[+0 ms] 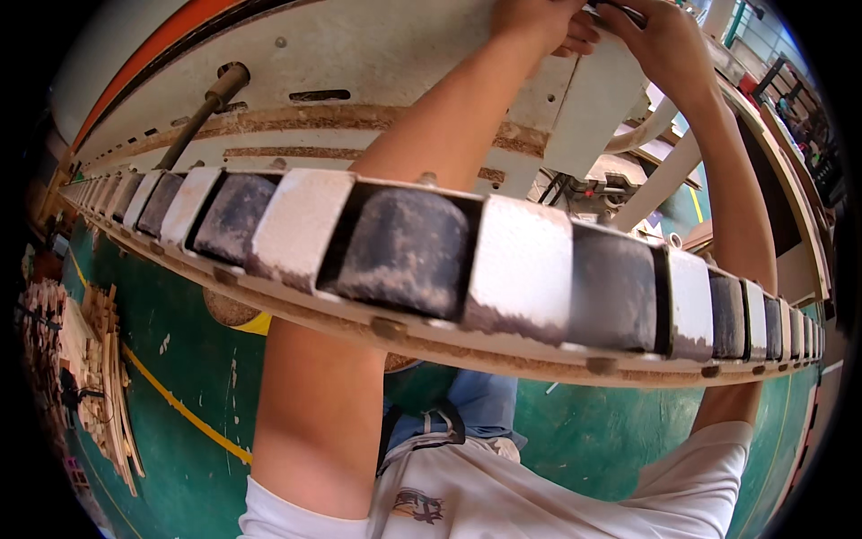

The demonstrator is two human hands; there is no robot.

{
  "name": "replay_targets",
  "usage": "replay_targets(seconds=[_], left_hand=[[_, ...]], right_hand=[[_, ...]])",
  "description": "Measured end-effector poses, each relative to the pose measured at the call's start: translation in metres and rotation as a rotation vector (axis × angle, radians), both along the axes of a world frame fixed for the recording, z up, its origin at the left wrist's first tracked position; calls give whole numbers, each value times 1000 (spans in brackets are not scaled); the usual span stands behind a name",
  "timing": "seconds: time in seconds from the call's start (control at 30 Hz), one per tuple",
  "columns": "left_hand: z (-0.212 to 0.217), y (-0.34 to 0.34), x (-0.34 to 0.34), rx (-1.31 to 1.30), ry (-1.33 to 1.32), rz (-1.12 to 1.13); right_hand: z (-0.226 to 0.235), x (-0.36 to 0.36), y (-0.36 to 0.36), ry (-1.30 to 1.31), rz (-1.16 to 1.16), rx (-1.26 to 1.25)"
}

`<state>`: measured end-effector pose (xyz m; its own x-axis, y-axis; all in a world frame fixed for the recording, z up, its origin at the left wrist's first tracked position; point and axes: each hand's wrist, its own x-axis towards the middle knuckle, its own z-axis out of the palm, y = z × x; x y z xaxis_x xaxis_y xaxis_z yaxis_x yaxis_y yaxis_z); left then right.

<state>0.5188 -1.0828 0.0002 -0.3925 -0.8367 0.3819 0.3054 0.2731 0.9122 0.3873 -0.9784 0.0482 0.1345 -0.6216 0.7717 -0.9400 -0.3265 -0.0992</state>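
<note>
Both my arms reach under and past a long roller rail [525, 260] toward the pale, dusty machine panel [377, 72]. At the top edge, my left hand [539, 25] has its fingers curled together by the panel; what they hold is hidden. Close to its right, my right hand [660, 45] is closed around a thin dark piece [621, 13], whose kind I cannot make out. The upper parts of both hands are cut off by the picture's edge. Black rollers [404, 247] alternate with worn white brackets [521, 260] along the rail, between my body and the panel.
A metal rod [206, 112] runs from the panel toward the rail at left. Stacked wood strips [103, 377] lie on the green floor [193, 359] at far left. A round bin with sawdust [229, 308] stands below the rail. A pale hose [646, 130] curves near my right forearm.
</note>
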Motion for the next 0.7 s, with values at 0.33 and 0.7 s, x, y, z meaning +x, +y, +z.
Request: replay_targets(seconds=[0.33, 0.7], left_hand=[[7, 1, 5, -36, -97, 18], [7, -25, 12, -242, -192, 258]], right_hand=[[-8, -6, -6, 81, -50, -41], [0, 15, -13, 100, 45, -62]])
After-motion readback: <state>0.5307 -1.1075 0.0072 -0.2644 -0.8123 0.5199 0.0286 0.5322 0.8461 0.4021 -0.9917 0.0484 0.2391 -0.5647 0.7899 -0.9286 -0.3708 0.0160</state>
